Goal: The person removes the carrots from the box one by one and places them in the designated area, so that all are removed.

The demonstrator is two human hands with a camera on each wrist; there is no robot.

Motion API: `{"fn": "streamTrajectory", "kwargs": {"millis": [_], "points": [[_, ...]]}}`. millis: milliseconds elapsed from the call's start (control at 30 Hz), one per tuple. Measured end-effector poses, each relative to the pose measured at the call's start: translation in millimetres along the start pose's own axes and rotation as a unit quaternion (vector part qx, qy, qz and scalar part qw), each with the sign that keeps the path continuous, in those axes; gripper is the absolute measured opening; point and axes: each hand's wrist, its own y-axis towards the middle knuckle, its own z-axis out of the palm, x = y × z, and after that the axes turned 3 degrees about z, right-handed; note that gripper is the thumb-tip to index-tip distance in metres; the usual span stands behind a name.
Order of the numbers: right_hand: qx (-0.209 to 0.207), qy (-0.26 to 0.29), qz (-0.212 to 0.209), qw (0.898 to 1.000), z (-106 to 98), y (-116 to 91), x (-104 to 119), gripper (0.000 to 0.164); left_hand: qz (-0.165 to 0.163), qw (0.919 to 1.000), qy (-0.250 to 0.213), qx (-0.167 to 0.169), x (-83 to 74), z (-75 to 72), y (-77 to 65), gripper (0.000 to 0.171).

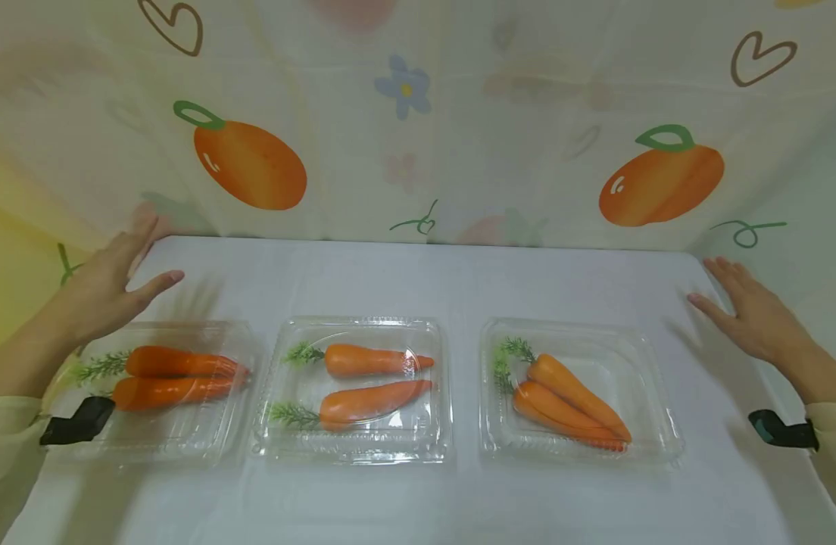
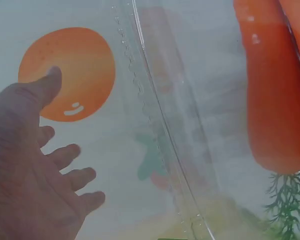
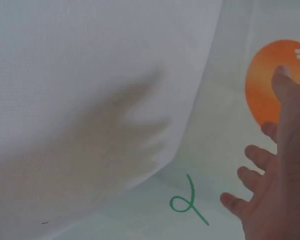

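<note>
Three clear plastic clamshell boxes stand in a row, each with two carrots that have green tops. Above the far left corner of the left box (image 1: pixel 220 446) hovers my left hand (image 1: pixel 107 284), fingers spread, holding nothing. Its carrots (image 1: pixel 179 363) lie side by side, partly behind my wrist in the head view. The middle box (image 1: pixel 353 458) has its carrots (image 1: pixel 373 405) set apart. In the right box (image 1: pixel 650 378) the carrots (image 1: pixel 575 401) lie slanted together. My right hand (image 1: pixel 759 318) is held over the table's right edge, fingers extended, apart from the boxes.
A white-covered table (image 1: pixel 418 499) carries the boxes. Behind it hangs a pale curtain (image 1: pixel 459 151) printed with oranges, hearts and flowers, which also runs along both sides. Black straps (image 1: pixel 80 420) are worn at my wrists.
</note>
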Motion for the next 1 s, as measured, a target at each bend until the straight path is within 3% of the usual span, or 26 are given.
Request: {"fn": "streamTrajectory", "kwargs": {"millis": [167,267,600,900,1000], "points": [[-0.018,-0.004,-0.001,1.0,-4.3,-2.7,3.2,0.068,-0.04,0.9991,-0.002,-0.014,-4.3,-1.1,-1.4,0.074],[-0.032,-0.006,-0.009,0.999,-6.0,-4.7,4.4,0.063,-0.047,0.9987,-0.002,-0.021,-6.0,-0.6,-1.5,0.073],[-0.016,0.0,-0.005,1.0,-6.2,-7.2,10.7,0.055,-0.029,0.9986,-0.013,-0.043,-11.0,2.4,-3.4,0.072],[0.003,0.003,0.003,1.0,-6.8,-11.7,14.9,0.053,0.022,0.9969,-0.022,-0.072,-20.2,8.3,1.6,0.063],[-0.001,0.003,0.0,1.0,-5.8,-13.6,14.1,0.052,0.023,0.9967,-0.023,-0.074,-22.7,8.4,2.2,0.059]]}}
